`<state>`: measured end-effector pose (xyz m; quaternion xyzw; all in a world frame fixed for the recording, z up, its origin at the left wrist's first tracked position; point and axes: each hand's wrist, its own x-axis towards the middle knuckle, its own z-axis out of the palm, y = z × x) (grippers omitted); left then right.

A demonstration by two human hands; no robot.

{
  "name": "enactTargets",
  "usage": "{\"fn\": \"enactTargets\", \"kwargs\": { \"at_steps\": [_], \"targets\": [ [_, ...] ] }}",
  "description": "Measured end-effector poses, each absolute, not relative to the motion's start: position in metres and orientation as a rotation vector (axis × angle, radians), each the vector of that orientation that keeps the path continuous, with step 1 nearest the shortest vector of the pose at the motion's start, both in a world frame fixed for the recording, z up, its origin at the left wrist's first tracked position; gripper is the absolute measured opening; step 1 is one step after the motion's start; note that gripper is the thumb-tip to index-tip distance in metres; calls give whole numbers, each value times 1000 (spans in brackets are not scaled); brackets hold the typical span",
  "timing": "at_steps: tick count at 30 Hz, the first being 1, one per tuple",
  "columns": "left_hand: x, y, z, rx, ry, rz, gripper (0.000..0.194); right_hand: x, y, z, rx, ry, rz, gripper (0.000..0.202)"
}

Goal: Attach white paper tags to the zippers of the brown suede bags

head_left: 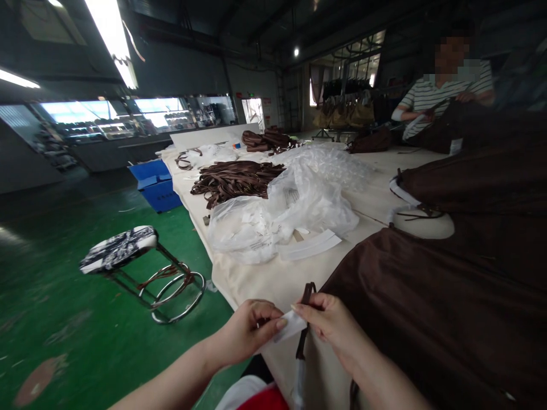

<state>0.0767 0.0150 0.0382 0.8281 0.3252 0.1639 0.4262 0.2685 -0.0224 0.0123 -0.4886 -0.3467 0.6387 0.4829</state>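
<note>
My left hand (245, 330) pinches one end of a small white strip (291, 326) between thumb and fingers. The fingers of my right hand (329, 319) close on a narrow brown strap (307, 292), with the strip's other end at my right thumb. The strap forms a small loop above my fingers and hangs below them to a part wrapped in white (300, 376). Close to my right hand, a large piece of dark brown material (384, 290) spreads over the table. Whether the strip is wrapped around the strap or just lies against it, I cannot tell.
The cream-covered table (239, 279) bears clear plastic bags (307, 199) and a heap of brown straps (239, 181). A patterned stool (122, 247) and a blue box (160, 193) stand on the green floor at left. Across the table, a person in a striped shirt (421, 97) handles brown material.
</note>
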Motion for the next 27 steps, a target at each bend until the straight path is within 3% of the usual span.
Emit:
{"fn": "enactTargets", "kwargs": {
  "at_steps": [14, 21, 27],
  "targets": [
    [63, 6, 63, 2038, 862, 315, 41, 264, -54, 28, -1309, -612, 1652, 49],
    [75, -7, 51, 2012, 756, 269, 37, 254, -93, 3, -1398, -761, 1593, 53],
    [94, -18, 41, 2090, 809, 246, 35, 271, -89, 11, -1522, -1015, 1467, 48]
  ]
}}
